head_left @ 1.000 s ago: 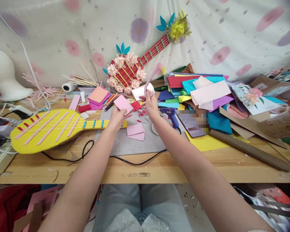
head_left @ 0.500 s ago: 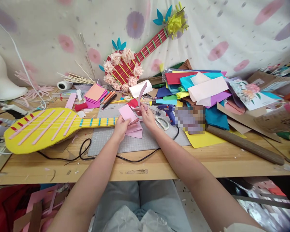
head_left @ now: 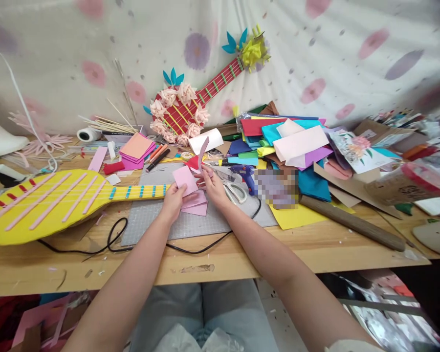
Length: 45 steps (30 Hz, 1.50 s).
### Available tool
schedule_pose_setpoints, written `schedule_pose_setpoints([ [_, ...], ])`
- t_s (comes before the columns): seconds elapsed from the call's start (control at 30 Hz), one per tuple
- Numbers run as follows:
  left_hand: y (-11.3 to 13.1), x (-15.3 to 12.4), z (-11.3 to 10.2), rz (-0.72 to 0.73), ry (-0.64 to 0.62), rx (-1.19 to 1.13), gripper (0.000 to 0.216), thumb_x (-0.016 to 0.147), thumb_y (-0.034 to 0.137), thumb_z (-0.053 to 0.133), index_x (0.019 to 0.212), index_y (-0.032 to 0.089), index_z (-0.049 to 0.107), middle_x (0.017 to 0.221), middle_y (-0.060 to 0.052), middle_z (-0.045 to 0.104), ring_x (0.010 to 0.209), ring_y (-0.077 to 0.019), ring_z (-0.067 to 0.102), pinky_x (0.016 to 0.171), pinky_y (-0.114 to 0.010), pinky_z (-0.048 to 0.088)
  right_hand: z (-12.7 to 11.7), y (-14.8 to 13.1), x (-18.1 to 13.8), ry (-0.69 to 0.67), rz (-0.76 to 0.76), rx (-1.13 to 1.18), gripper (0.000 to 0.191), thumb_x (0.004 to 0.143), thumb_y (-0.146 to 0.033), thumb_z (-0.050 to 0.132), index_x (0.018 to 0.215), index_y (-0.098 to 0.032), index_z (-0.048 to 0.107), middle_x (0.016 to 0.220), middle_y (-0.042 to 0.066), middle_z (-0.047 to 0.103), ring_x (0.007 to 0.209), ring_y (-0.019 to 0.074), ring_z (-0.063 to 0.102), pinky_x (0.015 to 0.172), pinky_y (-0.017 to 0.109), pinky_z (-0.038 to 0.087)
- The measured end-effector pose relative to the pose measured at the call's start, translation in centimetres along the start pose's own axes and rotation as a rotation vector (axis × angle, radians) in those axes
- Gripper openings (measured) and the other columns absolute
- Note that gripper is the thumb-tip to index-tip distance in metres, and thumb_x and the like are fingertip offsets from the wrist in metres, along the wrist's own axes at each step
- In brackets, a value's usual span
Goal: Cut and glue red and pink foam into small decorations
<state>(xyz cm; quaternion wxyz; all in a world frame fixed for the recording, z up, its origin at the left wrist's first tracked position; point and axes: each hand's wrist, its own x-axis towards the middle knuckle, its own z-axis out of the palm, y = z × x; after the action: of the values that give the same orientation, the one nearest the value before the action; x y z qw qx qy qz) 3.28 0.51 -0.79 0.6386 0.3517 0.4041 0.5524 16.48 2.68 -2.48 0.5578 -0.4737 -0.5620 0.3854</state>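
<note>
Sitting at a cluttered wooden desk (head_left: 315, 249), the person has both arms stretched forward. A big yellow cardboard guitar (head_left: 47, 200) lies on the left, its neck reaching over the grey cutting mat (head_left: 150, 225). Both hands are close together above the mat. The left hand (head_left: 173, 198) is pinched on a pink paper square (head_left: 185, 178), held tilted just above loose pink pieces (head_left: 196, 204). The right hand (head_left: 213, 185) is pinched on a thin pink strip (head_left: 202, 146), which stands upright and curls at the top. Scissors (head_left: 234, 190) lie just beside the right hand. Step in hand, as I judge it: strip brought up beside the square. The strip looks floppy, so handling it calls for a light, steady pinch.
</note>
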Motion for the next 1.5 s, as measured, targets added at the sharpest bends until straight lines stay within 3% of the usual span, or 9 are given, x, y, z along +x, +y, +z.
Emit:
schedule_pose_setpoints([
  [0.27, 0.3, -0.5, 0.2, 0.016, -0.039, -0.02, 0.026, 0.068, 0.017, 0.061, 0.094, 0.016, 0.056, 0.094, -0.005, 0.068, 0.092, -0.0196, 0.063, 0.078, -0.037, 0.054, 0.0, -0.5, -0.4, -0.06, 0.005, 0.014, 0.046, 0.089, -0.046, 0.033, 0.129, -0.024, 0.043, 0.099, 0.005, 0.066, 0.076, 0.012, 0.062, 0.07, 0.029, 0.052],
  [0.37, 0.4, -0.7, 0.4, 0.027, -0.041, -0.027, 0.027, 0.067, 0.017, 0.062, 0.094, 0.016, 0.058, 0.094, -0.006, 0.068, 0.095, -0.0198, 0.062, 0.08, -0.036, 0.053, 0.3, -0.5, -0.6, -0.119, -0.005, -0.011, 0.048, 0.089, -0.045, 0.031, 0.131, -0.025, 0.042, 0.113, 0.004, 0.062, 0.098, 0.0144, 0.06, 0.087, 0.031, 0.048],
  [0.5, 0.3, -0.6, 0.4, 0.086, -0.018, -0.055, 0.028, 0.069, 0.015, 0.059, 0.097, 0.017, 0.059, 0.096, -0.005, 0.068, 0.095, -0.018, 0.062, 0.083, -0.035, 0.052, 0.4, -0.7, -0.8, -0.205, -0.097, -0.102, 0.05, 0.089, -0.046, 0.032, 0.13, -0.023, 0.046, 0.132, 0.0, 0.049, 0.125, 0.0138, 0.041, 0.107, 0.03, 0.028],
  [0.67, -0.1, -0.5, 0.3, 0.09, 0.004, -0.053, 0.033, 0.07, 0.015, 0.057, 0.103, 0.018, 0.058, 0.098, -0.006, 0.068, 0.096, -0.0169, 0.062, 0.084, -0.034, 0.051, 0.2, -0.9, -1.2, -0.272, -0.092, -0.122, 0.052, 0.088, -0.05, 0.032, 0.132, -0.024, 0.044, 0.133, -0.001, 0.048, 0.126, 0.0139, 0.04, 0.109, 0.03, 0.024],
  [1.5, -0.3, -0.7, 0.3, 0.028, 0.016, -0.097, 0.025, 0.073, 0.014, 0.055, 0.098, 0.017, 0.054, 0.103, -0.006, 0.066, 0.094, -0.0181, 0.062, 0.08, -0.036, 0.053, -0.2, 0.1, -1.6, -0.229, -0.054, -0.168, 0.062, 0.083, -0.059, 0.035, 0.13, -0.021, 0.046, 0.136, 0.004, 0.045, 0.128, 0.0177, 0.037, 0.11, 0.036, 0.022],
])
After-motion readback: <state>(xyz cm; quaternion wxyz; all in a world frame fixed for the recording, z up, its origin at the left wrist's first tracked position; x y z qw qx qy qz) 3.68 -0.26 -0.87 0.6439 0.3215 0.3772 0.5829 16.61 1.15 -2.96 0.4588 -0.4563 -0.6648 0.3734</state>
